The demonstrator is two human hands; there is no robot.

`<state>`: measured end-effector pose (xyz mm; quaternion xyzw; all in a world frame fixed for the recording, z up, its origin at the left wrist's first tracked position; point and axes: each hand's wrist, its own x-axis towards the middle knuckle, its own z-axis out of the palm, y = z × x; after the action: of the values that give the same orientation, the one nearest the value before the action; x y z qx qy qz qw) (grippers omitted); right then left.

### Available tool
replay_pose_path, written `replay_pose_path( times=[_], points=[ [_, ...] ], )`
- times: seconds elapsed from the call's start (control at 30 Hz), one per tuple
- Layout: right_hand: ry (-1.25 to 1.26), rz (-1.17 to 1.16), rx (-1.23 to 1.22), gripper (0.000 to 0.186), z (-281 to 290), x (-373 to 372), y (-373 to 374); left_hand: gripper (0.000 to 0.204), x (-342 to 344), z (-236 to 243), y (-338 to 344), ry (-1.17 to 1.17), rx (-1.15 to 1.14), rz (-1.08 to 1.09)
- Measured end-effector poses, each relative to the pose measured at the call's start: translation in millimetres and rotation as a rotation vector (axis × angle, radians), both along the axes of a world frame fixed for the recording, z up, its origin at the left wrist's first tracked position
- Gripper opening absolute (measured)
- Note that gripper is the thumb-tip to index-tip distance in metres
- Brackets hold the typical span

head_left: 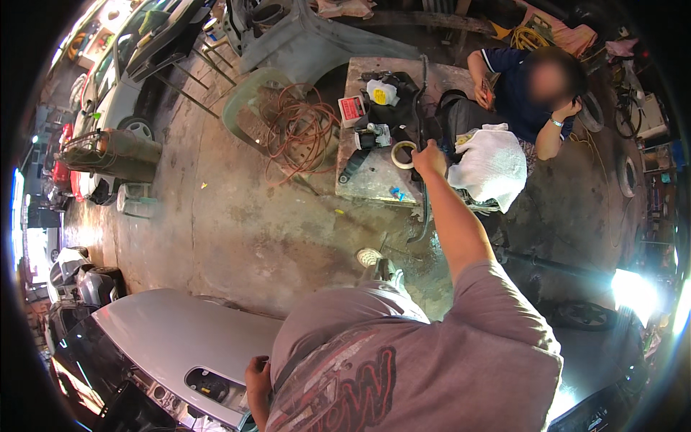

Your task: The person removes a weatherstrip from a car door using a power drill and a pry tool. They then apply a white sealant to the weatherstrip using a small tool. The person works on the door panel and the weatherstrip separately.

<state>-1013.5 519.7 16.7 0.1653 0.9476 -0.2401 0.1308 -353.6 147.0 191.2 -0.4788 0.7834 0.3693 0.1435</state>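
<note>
Showing, at far left, a white car (109,115); along lower left, a pale grey car panel (173,331). Keeping left hand (258,379) low at the shirt's side, near that panel, curling fingers inward; cannot tell whether released or grasping. Presenting next a reddish-brown hose (309,119), looping loosely over a pale green panel (242,115). Including, right of the hose, a worn counter (381,180), bearing a red-and-white box (352,109), a white container (381,92) with yellow label, a cream tape roll (396,160) near the middle and small blue pieces (397,194) below it. Featuring a slender black strip (427,205), running just right of the roll and passing the counter's near edge. Reaching with right hand (430,160) over the strip, beside the roll; cannot tell whether clenching it or resting. Ending with a bunched white cloth (497,165) and another person (515,104) in dark blue.
</note>
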Motion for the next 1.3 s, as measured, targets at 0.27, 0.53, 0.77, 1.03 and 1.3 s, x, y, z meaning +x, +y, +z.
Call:
replay_pose_path(
  times=[0.27, 0.53, 0.77, 1.03, 1.3],
  points=[
    [0.291, 0.036, -0.136, 0.048, -42, -11, 32, 0.03, 15, 3, 16, -0.099, 0.09, 0.123],
    [0.369, -0.077, -0.776, 0.033, -9, -15, 30, 0.032, -18, 16, 27, -0.061, 0.134, 0.086],
    [0.467, -0.109, -1.006, 0.029, 114, -11, 18, 0.03, 0, -7, 7, 0.04, 0.117, 0.009],
    [0.674, 0.05, -1.287, 0.011, 230, -23, 36, 0.034, -36, 14, 16, 0.117, 0.034, -0.039],
    [0.655, 0.245, -1.276, 0.016, 363, -90, 60, 0.034, -29, 6, 17, 0.103, 0.003, -0.016]
  ],
)
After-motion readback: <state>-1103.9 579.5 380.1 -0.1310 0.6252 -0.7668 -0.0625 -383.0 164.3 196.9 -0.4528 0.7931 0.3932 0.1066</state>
